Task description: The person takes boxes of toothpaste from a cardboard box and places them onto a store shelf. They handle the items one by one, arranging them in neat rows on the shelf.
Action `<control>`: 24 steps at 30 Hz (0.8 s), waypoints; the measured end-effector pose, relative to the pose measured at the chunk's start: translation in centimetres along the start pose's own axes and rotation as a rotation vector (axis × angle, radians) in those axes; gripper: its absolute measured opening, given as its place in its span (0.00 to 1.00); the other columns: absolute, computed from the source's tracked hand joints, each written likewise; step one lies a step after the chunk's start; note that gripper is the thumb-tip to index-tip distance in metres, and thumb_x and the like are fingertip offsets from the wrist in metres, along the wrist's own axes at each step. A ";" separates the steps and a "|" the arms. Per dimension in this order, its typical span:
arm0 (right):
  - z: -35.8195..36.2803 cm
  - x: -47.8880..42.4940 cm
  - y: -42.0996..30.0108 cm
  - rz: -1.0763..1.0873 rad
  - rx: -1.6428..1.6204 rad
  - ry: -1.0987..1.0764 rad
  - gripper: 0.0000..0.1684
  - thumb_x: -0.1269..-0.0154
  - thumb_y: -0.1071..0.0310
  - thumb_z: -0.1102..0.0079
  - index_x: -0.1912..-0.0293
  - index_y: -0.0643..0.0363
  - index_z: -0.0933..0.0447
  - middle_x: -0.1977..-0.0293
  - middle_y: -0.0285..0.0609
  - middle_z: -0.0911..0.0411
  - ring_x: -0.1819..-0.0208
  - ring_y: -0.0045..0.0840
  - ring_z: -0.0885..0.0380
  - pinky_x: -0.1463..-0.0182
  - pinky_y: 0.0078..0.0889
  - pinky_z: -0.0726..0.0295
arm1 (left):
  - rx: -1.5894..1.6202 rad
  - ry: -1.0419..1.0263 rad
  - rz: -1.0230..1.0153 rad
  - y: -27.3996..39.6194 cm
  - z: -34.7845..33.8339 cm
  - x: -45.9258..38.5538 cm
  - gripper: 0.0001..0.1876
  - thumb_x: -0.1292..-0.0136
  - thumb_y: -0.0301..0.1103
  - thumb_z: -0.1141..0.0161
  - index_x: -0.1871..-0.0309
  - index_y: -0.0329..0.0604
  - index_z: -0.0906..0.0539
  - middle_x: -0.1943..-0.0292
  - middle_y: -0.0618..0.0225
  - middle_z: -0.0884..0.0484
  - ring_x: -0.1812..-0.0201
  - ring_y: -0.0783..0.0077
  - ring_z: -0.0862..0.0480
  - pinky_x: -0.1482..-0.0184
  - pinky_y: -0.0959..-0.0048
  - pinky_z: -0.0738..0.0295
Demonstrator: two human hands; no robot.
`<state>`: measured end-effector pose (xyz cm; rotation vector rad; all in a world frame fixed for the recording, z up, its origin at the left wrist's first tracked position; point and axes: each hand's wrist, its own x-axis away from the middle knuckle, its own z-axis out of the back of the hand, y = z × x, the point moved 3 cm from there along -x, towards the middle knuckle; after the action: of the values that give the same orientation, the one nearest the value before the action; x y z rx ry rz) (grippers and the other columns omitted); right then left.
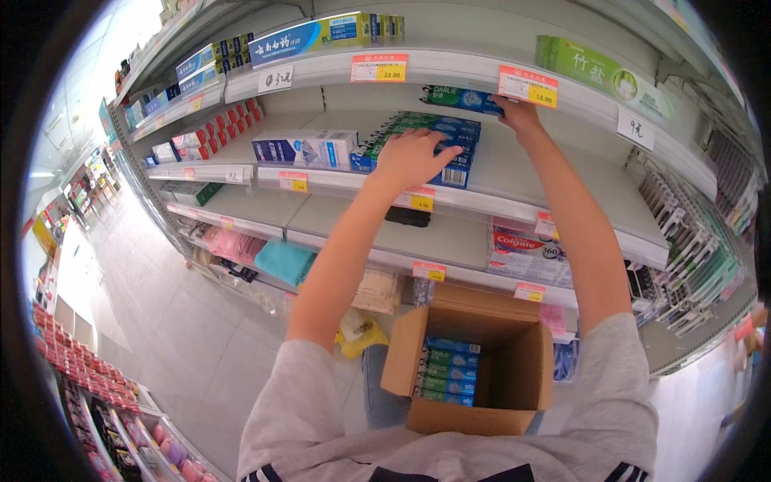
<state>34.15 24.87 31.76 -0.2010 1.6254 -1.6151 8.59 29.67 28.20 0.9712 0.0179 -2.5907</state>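
Note:
My left hand [415, 158] lies over a row of green and blue Darlie toothpaste boxes [461, 128] on the middle shelf, thumb spread from the fingers. Further back and to the right, my right hand [519, 115] grips one end of another Darlie toothpaste box [461, 99]. That box is above the shelf surface behind the row, partly under the upper shelf's edge. Below my arms, an open cardboard carton [512, 419] holds several more Darlie boxes [449, 370] stacked along its left side. Part of my right fingers is hidden by a price tag.
A white and purple toothpaste box [306, 149] stands left of the row. The upper shelf edge [455, 58] with hanging price tags runs close above my right hand. Colgate packs [524, 247] sit on the lower shelf. Toothbrush packs [692, 241] hang at the right.

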 end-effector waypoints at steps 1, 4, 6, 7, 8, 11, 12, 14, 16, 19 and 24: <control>-0.4 -0.7 0.0 -0.019 0.023 -0.001 0.26 0.35 0.61 0.31 0.40 0.50 0.27 0.46 0.37 0.22 0.47 0.29 0.22 0.50 0.36 0.16 | 0.032 -0.090 0.042 0.1 0.3 0.1 0.29 0.30 0.61 0.48 0.41 0.47 0.17 0.43 0.55 0.17 0.40 0.50 0.20 0.37 0.54 0.27; -1.5 -2.8 1.2 -0.086 0.066 0.124 0.27 0.34 0.59 0.32 0.38 0.49 0.28 0.45 0.39 0.23 0.48 0.29 0.21 0.56 0.35 0.14 | -0.021 -0.003 0.031 0.4 -0.2 0.3 0.26 0.30 0.58 0.47 0.45 0.48 0.14 0.47 0.59 0.15 0.42 0.55 0.18 0.37 0.56 0.27; -1.9 -6.0 3.9 -0.108 0.162 0.151 0.28 0.34 0.57 0.33 0.37 0.48 0.28 0.46 0.40 0.22 0.51 0.30 0.19 0.62 0.34 0.14 | -0.030 0.014 0.023 0.2 -0.5 0.5 0.24 0.30 0.57 0.47 0.46 0.49 0.14 0.49 0.59 0.15 0.43 0.55 0.17 0.39 0.56 0.26; -2.4 -6.6 4.5 -0.114 0.205 0.162 0.28 0.34 0.56 0.33 0.37 0.47 0.29 0.46 0.41 0.22 0.53 0.30 0.19 0.65 0.34 0.14 | -0.043 0.028 0.016 0.1 -0.4 0.6 0.24 0.30 0.56 0.47 0.45 0.50 0.15 0.50 0.59 0.15 0.44 0.54 0.17 0.40 0.56 0.25; -3.2 -6.9 5.3 -0.073 0.235 0.247 0.23 0.32 0.54 0.35 0.44 0.55 0.22 0.54 0.44 0.17 0.62 0.32 0.16 0.72 0.34 0.16 | -0.054 0.042 0.008 -0.1 -0.2 0.7 0.23 0.30 0.55 0.47 0.45 0.51 0.15 0.51 0.59 0.15 0.44 0.53 0.17 0.41 0.56 0.24; -2.6 -10.0 8.5 -0.180 0.474 0.072 0.21 0.32 0.52 0.35 0.56 0.62 0.17 0.65 0.47 0.16 0.69 0.34 0.16 0.75 0.37 0.18 | -0.068 0.037 0.012 0.6 -0.1 0.5 0.23 0.30 0.55 0.47 0.46 0.51 0.15 0.50 0.60 0.15 0.44 0.53 0.17 0.41 0.56 0.24; -2.9 -10.4 9.3 -0.199 0.513 0.036 0.22 0.32 0.51 0.35 0.59 0.64 0.16 0.67 0.48 0.16 0.71 0.35 0.16 0.76 0.37 0.19 | -0.060 0.042 0.004 0.6 -0.2 0.4 0.23 0.30 0.55 0.47 0.45 0.52 0.15 0.49 0.60 0.15 0.43 0.53 0.17 0.40 0.56 0.25; -3.2 -11.0 11.0 -0.191 0.479 0.056 0.24 0.33 0.51 0.35 0.65 0.67 0.15 0.71 0.50 0.16 0.73 0.35 0.16 0.75 0.40 0.19 | -0.035 0.054 -0.017 0.5 -0.6 0.1 0.23 0.30 0.55 0.47 0.44 0.52 0.15 0.48 0.60 0.15 0.43 0.53 0.18 0.40 0.56 0.25; -5.2 -9.4 9.6 -0.200 0.529 0.002 0.23 0.33 0.52 0.36 0.62 0.67 0.15 0.67 0.53 0.15 0.72 0.38 0.15 0.72 0.41 0.17 | -0.040 0.053 0.001 0.0 -0.3 0.6 0.23 0.30 0.55 0.47 0.44 0.52 0.15 0.47 0.60 0.15 0.43 0.53 0.18 0.40 0.56 0.25; -5.5 -8.0 9.3 -0.036 0.759 0.098 0.21 0.33 0.55 0.39 0.58 0.67 0.15 0.58 0.57 0.15 0.59 0.43 0.14 0.53 0.45 0.17 | -0.047 0.058 0.013 0.0 -0.3 0.7 0.23 0.31 0.54 0.46 0.43 0.51 0.15 0.46 0.59 0.15 0.42 0.53 0.18 0.39 0.57 0.25; -4.9 -8.7 9.5 0.244 0.954 -0.178 0.19 0.33 0.62 0.44 0.46 0.58 0.15 0.49 0.54 0.16 0.52 0.44 0.15 0.47 0.40 0.17 | -0.025 0.050 0.012 0.4 -0.5 0.3 0.23 0.31 0.54 0.46 0.44 0.50 0.14 0.46 0.58 0.15 0.43 0.52 0.18 0.39 0.58 0.25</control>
<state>40.80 35.64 26.21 0.3289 0.5914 -1.9213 8.83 29.29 27.68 1.0243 0.0581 -2.5486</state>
